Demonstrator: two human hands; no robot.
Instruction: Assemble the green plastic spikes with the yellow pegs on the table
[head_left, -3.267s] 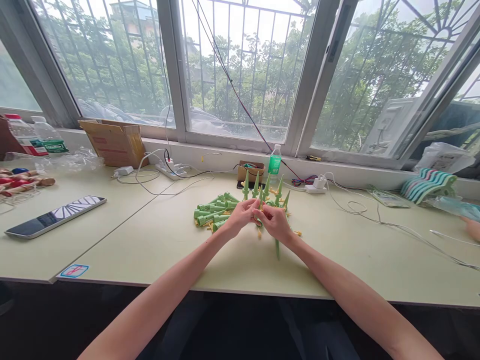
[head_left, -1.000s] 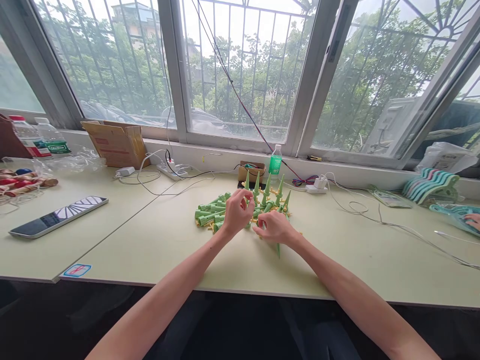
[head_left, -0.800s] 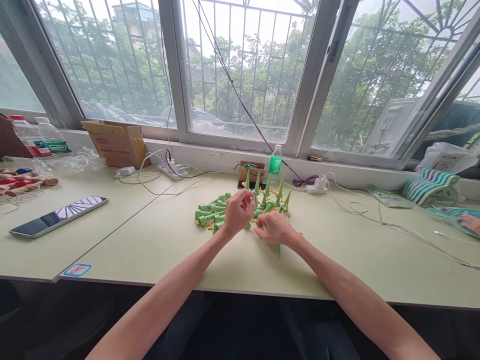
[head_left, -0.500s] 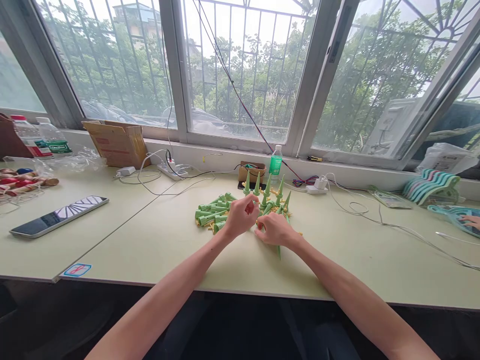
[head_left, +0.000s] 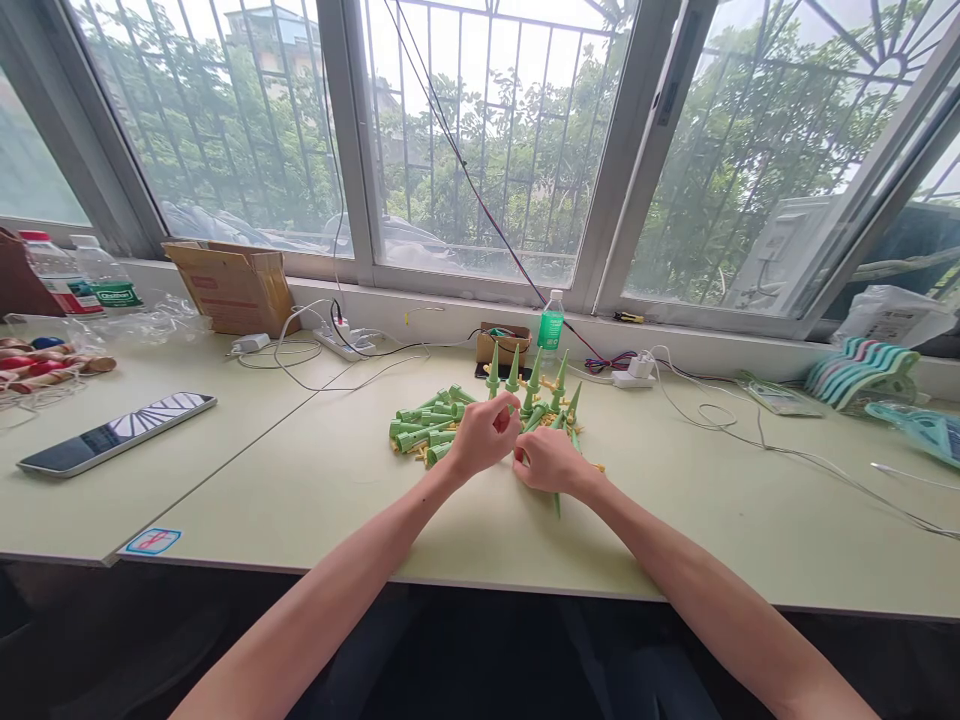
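My left hand (head_left: 484,436) and my right hand (head_left: 550,460) meet over the pale table (head_left: 450,510), fingers curled together around a small green and yellow part I cannot make out. A green spike (head_left: 556,500) points down from under my right hand. To the left lies a pile of green tubes (head_left: 420,430). Behind my hands several green cones (head_left: 536,380) stand upright, with small yellow pieces (head_left: 596,466) scattered near them.
A green bottle (head_left: 550,326), a small cardboard box (head_left: 501,343) and cables (head_left: 712,415) lie along the window sill. A larger cardboard box (head_left: 229,285), a power strip (head_left: 341,343), a tablet (head_left: 116,432) and water bottles (head_left: 75,275) sit at left. Striped cloths (head_left: 859,372) rest at right.
My left hand came down from the standing cones to meet my right hand near the table. The other person's hand at the far right edge has left the view.
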